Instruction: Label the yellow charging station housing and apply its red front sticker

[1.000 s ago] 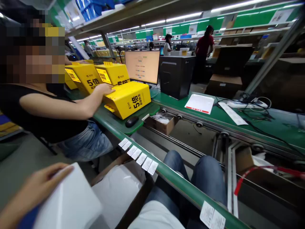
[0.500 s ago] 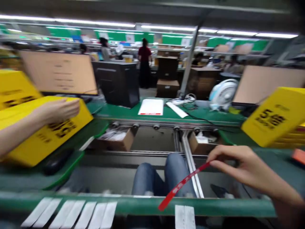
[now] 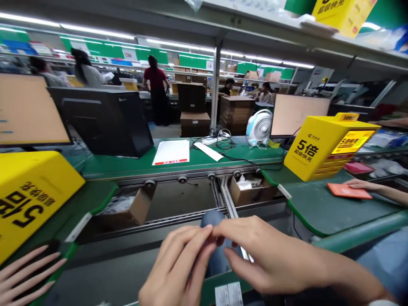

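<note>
My left hand is raised in front of me, its fingers bunched into a pinch. My right hand meets it from the right, with curled fingertips touching the left ones and the thumb a little lower. Whatever lies between the fingertips is hidden; no red strip shows. Below the hands, white labels stick to the green front edge. My jeans-clad knee shows just behind the fingers.
Another person's spread hand is at lower left, under a yellow box. At right, a co-worker's hand rests on an orange flat item near a yellow box. Cartons sit below the rail; a fan stands behind.
The view has swung right. My right hand, which held a red printed strip by one end, has come to my left hand; the strip is out of sight now.
</note>
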Demonstrator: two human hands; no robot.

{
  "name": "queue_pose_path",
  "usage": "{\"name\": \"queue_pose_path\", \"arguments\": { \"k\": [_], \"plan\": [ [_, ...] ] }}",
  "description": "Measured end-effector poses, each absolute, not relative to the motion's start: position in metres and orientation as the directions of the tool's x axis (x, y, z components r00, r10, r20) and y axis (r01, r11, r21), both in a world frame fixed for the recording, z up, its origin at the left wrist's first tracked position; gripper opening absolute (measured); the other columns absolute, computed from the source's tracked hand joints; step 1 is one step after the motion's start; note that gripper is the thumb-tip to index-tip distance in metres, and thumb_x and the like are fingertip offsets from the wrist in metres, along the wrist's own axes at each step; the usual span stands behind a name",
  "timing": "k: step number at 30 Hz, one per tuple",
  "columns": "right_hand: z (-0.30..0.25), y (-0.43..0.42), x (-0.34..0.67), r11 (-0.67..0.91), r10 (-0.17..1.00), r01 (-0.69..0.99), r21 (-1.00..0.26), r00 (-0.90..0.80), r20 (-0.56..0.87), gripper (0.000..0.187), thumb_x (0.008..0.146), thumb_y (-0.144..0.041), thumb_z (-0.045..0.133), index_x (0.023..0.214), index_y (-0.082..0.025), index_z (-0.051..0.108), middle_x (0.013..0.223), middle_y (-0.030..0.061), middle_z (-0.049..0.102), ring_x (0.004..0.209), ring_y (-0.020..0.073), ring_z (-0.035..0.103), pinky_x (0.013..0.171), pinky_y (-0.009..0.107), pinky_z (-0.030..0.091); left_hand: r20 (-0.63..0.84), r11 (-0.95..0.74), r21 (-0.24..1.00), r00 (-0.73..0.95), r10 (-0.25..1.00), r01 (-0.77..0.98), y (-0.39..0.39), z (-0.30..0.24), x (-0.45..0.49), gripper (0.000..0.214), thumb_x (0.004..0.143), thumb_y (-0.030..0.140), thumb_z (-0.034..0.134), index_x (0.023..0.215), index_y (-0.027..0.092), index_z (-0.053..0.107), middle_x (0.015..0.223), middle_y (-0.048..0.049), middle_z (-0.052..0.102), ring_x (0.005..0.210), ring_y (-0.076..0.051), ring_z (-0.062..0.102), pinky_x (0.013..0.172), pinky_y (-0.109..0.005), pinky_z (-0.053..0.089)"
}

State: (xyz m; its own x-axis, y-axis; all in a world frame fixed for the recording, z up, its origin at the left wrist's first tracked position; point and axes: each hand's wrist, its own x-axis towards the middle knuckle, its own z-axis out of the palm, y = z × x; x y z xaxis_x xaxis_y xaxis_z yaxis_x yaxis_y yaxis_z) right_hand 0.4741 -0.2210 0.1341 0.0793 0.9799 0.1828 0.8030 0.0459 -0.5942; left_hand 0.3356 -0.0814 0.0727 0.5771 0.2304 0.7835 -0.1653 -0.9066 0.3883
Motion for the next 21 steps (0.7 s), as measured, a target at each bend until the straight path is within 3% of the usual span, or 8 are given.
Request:
{"name": "queue_pose_path", "arguments": {
  "k": [2, 5, 10, 13, 15, 17, 19, 21],
  "plan": [
    [0.131, -0.222, 0.471, 0.042, 0.967, 0.753, -0.657, 0.133, 0.215, 0.027, 0.095, -0.009, 0.05, 0.118, -0.021, 0.059, 0.111, 0.0031, 0.066, 0.099, 0.0189, 0.063, 0.088, 0.027, 0.049, 0.762, -0.906, 0.397, 0.602, 0.237, -0.145, -0.078, 0.064, 0.335, 0.034, 0.089, 0.007, 0.067, 0.121, 0.019, 0.064, 0.11, -0.0061, 0.067, 0.106, -0.019, 0.061, 0.093, -0.03, 0.052],
    [0.127, -0.221, 0.462, 0.089, 0.94, 0.695, -0.713, 0.177, 0.29, 0.035, 0.096, -0.011, 0.049, 0.125, -0.025, 0.061, 0.119, 0.0034, 0.067, 0.105, 0.019, 0.066, 0.082, 0.023, 0.054, 0.746, -0.895, 0.432, 0.603, 0.283, -0.115, -0.077, 0.06, 0.329, 0.031, 0.089, 0.004, 0.064, 0.116, 0.019, 0.065, 0.096, -0.0049, 0.068, 0.093, -0.018, 0.06, 0.084, -0.031, 0.051],
    [0.124, -0.201, 0.468, 0.062, 0.901, 0.706, -0.705, 0.264, 0.344, 0.049, 0.098, -0.022, 0.054, 0.146, -0.031, 0.048, 0.123, 0.0042, 0.066, 0.091, 0.0164, 0.07, 0.065, 0.018, 0.058, 0.716, -0.911, 0.406, 0.593, 0.368, 0.076, -0.067, 0.075, 0.304, 0.023, 0.092, 0.005, 0.059, 0.105, 0.021, 0.07, 0.079, -0.0022, 0.062, 0.076, -0.015, 0.056, 0.075, -0.028, 0.048],
    [0.111, -0.159, 0.488, 0.008, 0.77, 0.715, -0.699, 0.441, 0.46, 0.04, 0.097, -0.025, 0.057, 0.137, -0.031, 0.056, 0.119, 0.0024, 0.065, 0.08, 0.0145, 0.067, 0.061, 0.018, 0.053, 0.694, -0.844, 0.497, 0.492, 0.525, 0.199, -0.059, 0.088, 0.269, 0.016, 0.092, 0.011, 0.062, 0.098, 0.023, 0.07, 0.084, -0.0015, 0.063, 0.08, -0.014, 0.059, 0.074, -0.025, 0.05],
    [0.089, -0.114, 0.495, -0.049, 0.83, 0.578, -0.814, 0.477, 0.288, 0.033, 0.097, -0.017, 0.058, 0.129, -0.025, 0.06, 0.109, 0.003, 0.066, 0.078, 0.0136, 0.064, 0.062, 0.018, 0.05, 0.663, -0.774, 0.601, 0.417, 0.622, 0.2, -0.054, 0.095, 0.238, 0.014, 0.09, 0.015, 0.065, 0.092, 0.027, 0.069, 0.088, -0.0001, 0.066, 0.089, -0.016, 0.064, 0.079, -0.026, 0.055],
    [0.056, -0.063, 0.486, -0.185, 0.937, 0.356, -0.916, 0.344, -0.055, 0.031, 0.095, -0.008, 0.062, 0.125, -0.016, 0.062, 0.099, 0.0049, 0.066, 0.079, 0.014, 0.064, 0.065, 0.018, 0.05, 0.676, -0.73, 0.667, 0.29, 0.677, 0.151, -0.045, 0.098, 0.201, 0.013, 0.087, 0.019, 0.066, 0.085, 0.031, 0.069, 0.084, 0.0019, 0.067, 0.094, -0.02, 0.066, 0.09, -0.035, 0.06],
    [0.019, -0.011, 0.459, -0.293, 0.946, 0.256, -0.921, 0.216, -0.241, 0.025, 0.095, -0.01, 0.068, 0.119, -0.01, 0.063, 0.091, 0.0062, 0.066, 0.068, 0.0154, 0.064, 0.052, 0.02, 0.048, 0.742, -0.758, 0.642, 0.155, 0.652, 0.118, -0.032, 0.096, 0.157, 0.009, 0.083, 0.03, 0.071, 0.074, 0.034, 0.071, 0.073, 0.0032, 0.065, 0.096, -0.024, 0.069, 0.092, -0.045, 0.063],
    [-0.015, 0.036, 0.418, -0.405, 0.913, 0.156, -0.901, 0.119, -0.39, 0.019, 0.099, -0.019, 0.069, 0.112, -0.008, 0.063, 0.086, 0.0055, 0.064, 0.065, 0.0152, 0.063, 0.05, 0.02, 0.05, 0.794, -0.795, 0.583, 0.094, 0.601, 0.167, -0.019, 0.092, 0.11, 0.018, 0.073, 0.049, 0.08, 0.065, 0.036, 0.071, 0.067, 0.0041, 0.065, 0.102, -0.026, 0.07, 0.08, -0.042, 0.067]
  ]
}}
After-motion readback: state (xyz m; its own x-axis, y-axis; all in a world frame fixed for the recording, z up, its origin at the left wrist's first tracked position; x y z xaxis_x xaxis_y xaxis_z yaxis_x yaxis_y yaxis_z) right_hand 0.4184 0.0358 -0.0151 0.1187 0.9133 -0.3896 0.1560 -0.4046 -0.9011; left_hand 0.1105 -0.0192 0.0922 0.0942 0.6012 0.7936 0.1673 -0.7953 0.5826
